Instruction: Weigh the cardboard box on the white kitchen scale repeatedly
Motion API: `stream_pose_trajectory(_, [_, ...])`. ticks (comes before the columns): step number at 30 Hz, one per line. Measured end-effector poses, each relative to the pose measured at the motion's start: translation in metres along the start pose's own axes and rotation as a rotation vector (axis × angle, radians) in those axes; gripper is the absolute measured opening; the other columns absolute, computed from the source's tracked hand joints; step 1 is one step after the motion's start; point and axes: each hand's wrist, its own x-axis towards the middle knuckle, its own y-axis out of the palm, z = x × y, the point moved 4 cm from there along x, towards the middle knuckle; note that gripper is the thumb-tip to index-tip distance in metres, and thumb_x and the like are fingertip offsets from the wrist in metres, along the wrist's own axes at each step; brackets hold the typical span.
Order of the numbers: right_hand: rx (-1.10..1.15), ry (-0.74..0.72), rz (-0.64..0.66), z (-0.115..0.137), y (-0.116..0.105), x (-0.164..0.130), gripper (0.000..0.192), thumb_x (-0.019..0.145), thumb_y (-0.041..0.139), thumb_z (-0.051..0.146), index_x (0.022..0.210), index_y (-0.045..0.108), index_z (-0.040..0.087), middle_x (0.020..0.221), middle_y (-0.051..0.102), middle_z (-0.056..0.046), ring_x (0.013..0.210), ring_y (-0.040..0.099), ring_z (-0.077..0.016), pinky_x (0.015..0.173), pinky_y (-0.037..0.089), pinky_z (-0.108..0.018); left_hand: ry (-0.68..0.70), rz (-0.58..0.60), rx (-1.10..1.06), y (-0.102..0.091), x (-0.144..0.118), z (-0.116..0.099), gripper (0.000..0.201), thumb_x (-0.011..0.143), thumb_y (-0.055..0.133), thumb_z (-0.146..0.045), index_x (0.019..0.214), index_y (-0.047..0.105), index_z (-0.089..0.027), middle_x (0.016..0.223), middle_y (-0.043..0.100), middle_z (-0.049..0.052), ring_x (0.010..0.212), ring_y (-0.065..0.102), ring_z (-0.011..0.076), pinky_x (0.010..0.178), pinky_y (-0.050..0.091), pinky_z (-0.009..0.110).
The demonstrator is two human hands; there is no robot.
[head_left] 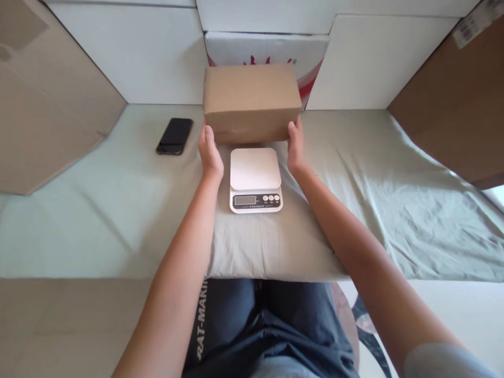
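At the far left a large sheet of brown cardboard (43, 100) leans against the white wall panels (137, 58), and a black phone (175, 136) lies flat on the pale green cloth (98, 210), well apart from the hands. The left hand (210, 152) presses its palm against the left end of a closed cardboard box (251, 100), fingers flat and extended along the lower corner, not curled. The box sits between the two hands, its long axis running left to right across the view, its near face toward the person; whether it rests on the cloth or is lifted slightly cannot be told, since its underside is hidden. Just in front of the box, nearer the person, stands a white digital kitchen scale (255, 178) with a bare platform, its display and buttons on the near edge. The scale lies between the wrists, so the box is just beyond it, and both hands are about equally near. The right hand (296, 148) mirrors the left, clamping the right end of the box with the thumb up along the corner. To the right the cloth is rumpled but open, with another brown cardboard panel (460, 105) rising at the far right edge. Behind the box stands a white carton with red print (311, 58).
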Motion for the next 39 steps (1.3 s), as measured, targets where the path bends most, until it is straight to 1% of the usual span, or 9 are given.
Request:
stream_pose_trajectory(3, [-0.076,-0.136,0.046,0.041,-0.002,-0.002,0.081,0.084,0.054,0.089,0.149,0.055,0.042,0.166,0.054,0.008,0.168,0.036,-0.0275,0.144,0.026,-0.049,0.071,0.086,-0.051,0.000,-0.006,-0.028,0.085,0.085,0.053,-0.093,0.137,0.070,-0.028,0.154,0.065,0.010,0.159,0.047,0.0320,0.132,0.037,0.046])
stream_pose_trajectory(6, [-0.175,-0.164,0.102,0.074,-0.012,-0.020,0.077,0.087,0.048,0.090,0.154,0.049,0.051,0.166,0.053,0.014,0.171,0.028,-0.0266,0.145,0.024,-0.051,0.100,0.161,-0.017,-0.004,-0.029,-0.061,0.080,0.088,0.051,-0.091,0.141,0.069,-0.033,0.153,0.066,0.007,0.160,0.046,0.0317,0.132,0.038,0.047])
stream_pose_trajectory(11, [-0.167,-0.125,0.148,0.090,-0.024,-0.086,0.068,0.095,0.049,0.079,0.156,0.047,0.049,0.171,0.047,0.011,0.170,0.030,-0.0311,0.143,0.027,-0.057,0.113,0.233,0.058,-0.020,-0.086,-0.090,0.072,0.097,0.055,-0.077,0.147,0.066,-0.027,0.152,0.067,0.010,0.152,0.055,0.0348,0.125,0.046,0.047])
stream_pose_trajectory(14, [-0.149,-0.088,0.140,0.090,-0.020,-0.120,0.066,0.097,0.051,0.074,0.158,0.043,0.047,0.173,0.045,0.007,0.168,0.034,-0.0315,0.141,0.032,-0.057,0.091,0.183,0.101,-0.032,-0.110,-0.092,0.063,0.101,0.055,-0.068,0.146,0.069,-0.026,0.146,0.071,0.011,0.149,0.057,0.0356,0.128,0.043,0.050])
stream_pose_trajectory(18, [-0.146,-0.090,0.139,0.092,-0.012,-0.138,0.065,0.099,0.051,0.071,0.158,0.043,0.044,0.171,0.047,0.002,0.161,0.043,-0.0315,0.138,0.037,-0.057,0.064,0.114,0.127,-0.039,-0.125,-0.092,0.061,0.101,0.055,-0.066,0.144,0.070,-0.026,0.139,0.074,0.011,0.139,0.065,0.0358,0.120,0.050,0.052])
stream_pose_trajectory(23, [-0.140,-0.065,0.123,0.083,-0.016,-0.137,0.064,0.099,0.049,0.071,0.156,0.046,0.042,0.167,0.051,-0.001,0.158,0.046,-0.0324,0.137,0.037,-0.059,0.020,0.097,0.109,-0.037,-0.132,-0.091,0.056,0.103,0.055,-0.061,0.142,0.072,-0.026,0.136,0.076,0.011,0.134,0.068,0.0312,0.114,0.054,0.044])
stream_pose_trajectory(31, [-0.117,-0.031,0.077,0.075,-0.021,-0.136,0.063,0.098,0.051,0.071,0.154,0.049,0.042,0.166,0.052,-0.001,0.161,0.043,-0.0318,0.138,0.034,-0.058,-0.004,0.133,0.127,-0.036,-0.133,-0.087,0.061,0.103,0.055,-0.062,0.148,0.068,-0.024,0.150,0.070,0.012,0.146,0.061,0.0332,0.127,0.044,0.048])
stream_pose_trajectory(34, [-0.079,-0.015,0.065,0.077,-0.019,-0.136,0.062,0.099,0.052,0.065,0.154,0.050,0.038,0.169,0.050,-0.003,0.163,0.040,-0.0320,0.140,0.030,-0.058,0.002,0.144,0.127,-0.036,-0.131,-0.086,0.061,0.104,0.054,-0.061,0.149,0.067,-0.022,0.154,0.067,0.014,0.147,0.060,0.0336,0.129,0.041,0.050])
stream_pose_trajectory(39, [-0.089,-0.033,0.088,0.079,-0.018,-0.137,0.063,0.100,0.051,0.068,0.156,0.048,0.040,0.171,0.048,-0.001,0.164,0.040,-0.0299,0.140,0.030,-0.057,-0.014,0.135,0.163,-0.039,-0.127,-0.079,0.065,0.101,0.054,-0.067,0.150,0.066,-0.025,0.153,0.068,0.012,0.151,0.057,0.0337,0.130,0.040,0.048])
